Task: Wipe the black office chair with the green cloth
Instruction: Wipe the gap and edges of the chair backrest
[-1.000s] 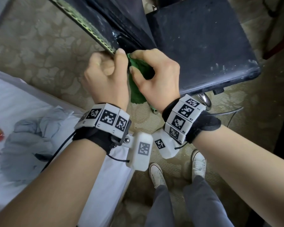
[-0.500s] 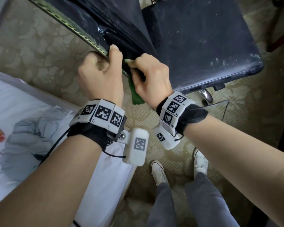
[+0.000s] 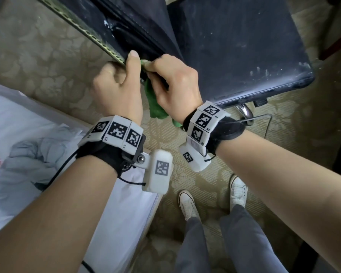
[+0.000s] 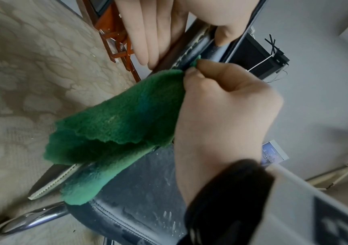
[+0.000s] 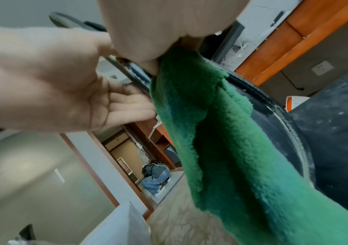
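The black office chair's dusty seat [image 3: 234,46] fills the upper right, and its backrest [image 3: 126,22] leans in at the upper left. My left hand [image 3: 124,64] grips the backrest's lower edge, thumb on the front and fingers behind it. Right beside it, my right hand [image 3: 152,69] pinches the green cloth [image 3: 156,103] and presses it against that same edge. Most of the cloth hangs loose below my fist. In the left wrist view the cloth [image 4: 116,119] droops over the seat [image 4: 139,190]. In the right wrist view the cloth [image 5: 221,140] hangs down beside my left palm [image 5: 43,82].
A white bed [image 3: 18,119] with a crumpled grey garment [image 3: 28,160] lies at the left. My feet in white shoes [image 3: 187,201] stand on patterned carpet [image 3: 37,56]. The chrome chair base [image 3: 244,113] and a cable show under the seat. Orange wooden furniture [image 4: 114,38] stands behind the chair.
My right hand has closed tighter over the cloth and slid a little up the backrest edge toward my left thumb. Less cloth shows. The left hand keeps its grip.
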{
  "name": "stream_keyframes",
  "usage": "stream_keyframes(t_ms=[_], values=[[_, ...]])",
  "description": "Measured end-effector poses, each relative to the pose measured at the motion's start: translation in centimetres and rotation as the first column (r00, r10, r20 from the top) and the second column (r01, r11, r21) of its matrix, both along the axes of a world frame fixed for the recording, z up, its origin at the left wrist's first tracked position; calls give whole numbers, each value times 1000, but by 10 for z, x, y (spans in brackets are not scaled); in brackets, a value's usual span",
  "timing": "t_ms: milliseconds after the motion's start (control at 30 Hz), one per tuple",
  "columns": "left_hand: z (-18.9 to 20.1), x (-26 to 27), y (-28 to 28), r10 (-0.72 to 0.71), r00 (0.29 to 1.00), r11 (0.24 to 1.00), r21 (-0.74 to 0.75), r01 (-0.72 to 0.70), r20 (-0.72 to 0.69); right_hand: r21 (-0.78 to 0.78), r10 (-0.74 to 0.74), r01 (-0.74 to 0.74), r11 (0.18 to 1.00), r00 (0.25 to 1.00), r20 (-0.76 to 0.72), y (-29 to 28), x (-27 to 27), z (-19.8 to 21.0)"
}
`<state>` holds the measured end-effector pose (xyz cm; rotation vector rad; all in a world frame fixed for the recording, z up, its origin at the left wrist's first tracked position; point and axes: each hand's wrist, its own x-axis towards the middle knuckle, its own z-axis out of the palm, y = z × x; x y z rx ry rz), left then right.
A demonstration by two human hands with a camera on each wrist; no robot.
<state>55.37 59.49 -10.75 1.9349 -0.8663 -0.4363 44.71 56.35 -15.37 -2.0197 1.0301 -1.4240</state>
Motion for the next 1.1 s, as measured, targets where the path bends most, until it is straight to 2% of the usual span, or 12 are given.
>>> stream_keyframes(t_ms=[167,267,333,400,500,633,733,900,1000,1100], values=[[0,-3,1,-3,1000,1000,6,3,11,-37,-25,19,999,988,-153,-4,-2,-24],[1,-5,1,-8,999,1000,-8,8,35,31,3,6,1000,958,-287,-4,-8,-39],[0,-4,1,-12,999,1000,-8,12,38,92,49,-21,996,946,-322,-5,-12,-41],[-3,-1,2,-25,999,1000,16,25,46,137,71,-31,990,953,-294,-7,-17,-38],[-13,-3,6,-91,994,985,155,80,67,188,22,13,982,983,-185,-3,-31,-31],[-22,-11,5,-67,992,981,189,46,109,117,7,4,993,995,-96,7,-27,-24],[-25,-13,2,-26,989,984,175,0,143,68,22,-13,998,991,-132,4,-8,-30],[-30,-12,1,-32,987,987,159,6,160,15,-31,36,999,973,-227,0,-5,-56],[-29,-14,1,-26,981,987,160,-6,193,35,-7,16,999,970,-243,0,-5,-62],[-26,-17,2,-29,973,981,195,-17,228,120,39,-8,993,966,-256,-2,-9,-70]])
